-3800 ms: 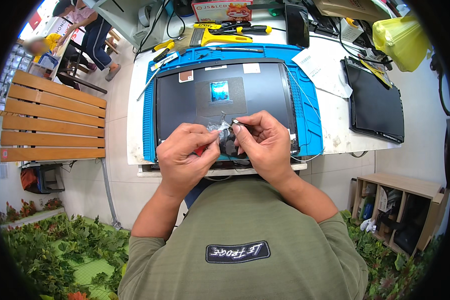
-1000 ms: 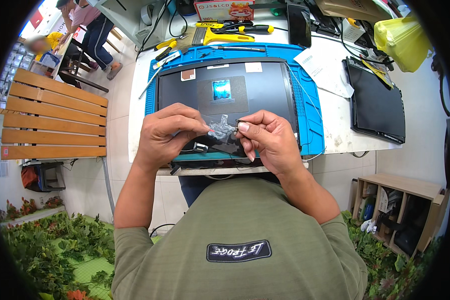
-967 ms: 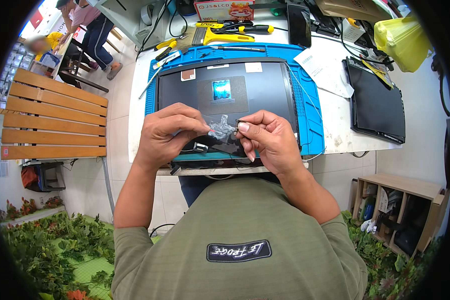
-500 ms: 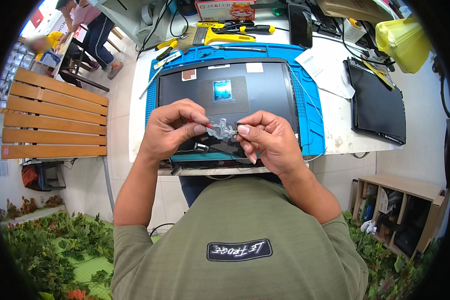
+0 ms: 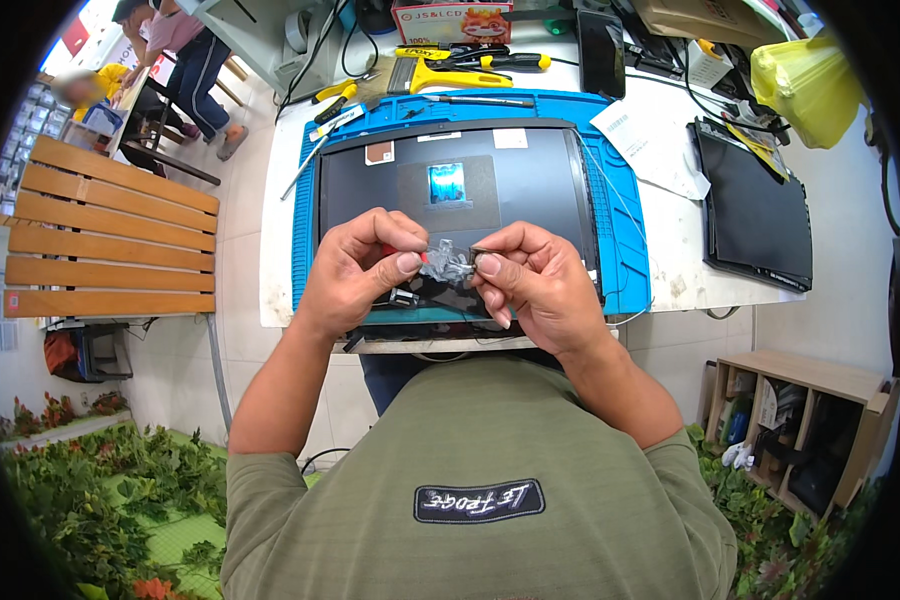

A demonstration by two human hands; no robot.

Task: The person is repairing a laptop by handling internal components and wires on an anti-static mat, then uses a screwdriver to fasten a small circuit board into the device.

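My left hand [image 5: 355,275] is closed in a pinch on one side of a crumpled piece of clear plastic film [image 5: 448,262], with a bit of red showing at its fingertips. Across from it, my right hand [image 5: 540,280] pinches a small dark part [image 5: 477,254] at the film's other side; what part it is I cannot make out. Both hands are held above the near half of a flat dark panel [image 5: 365,190] with a shiny blue square sticker [image 5: 447,183]. The panel lies on a blue work mat [image 5: 625,230].
Beyond the mat are a yellow-handled brush [image 5: 450,77], pliers and a red-and-white box [image 5: 450,22]. A white paper sheet [image 5: 650,150] and a stack of black panels [image 5: 755,215] lie to the right. A slatted wooden bench [image 5: 115,235] stands left; people are farther back.
My left hand has shifted slightly right, closer to my right hand, and the film between them is more bunched up. My right hand has hardly moved.
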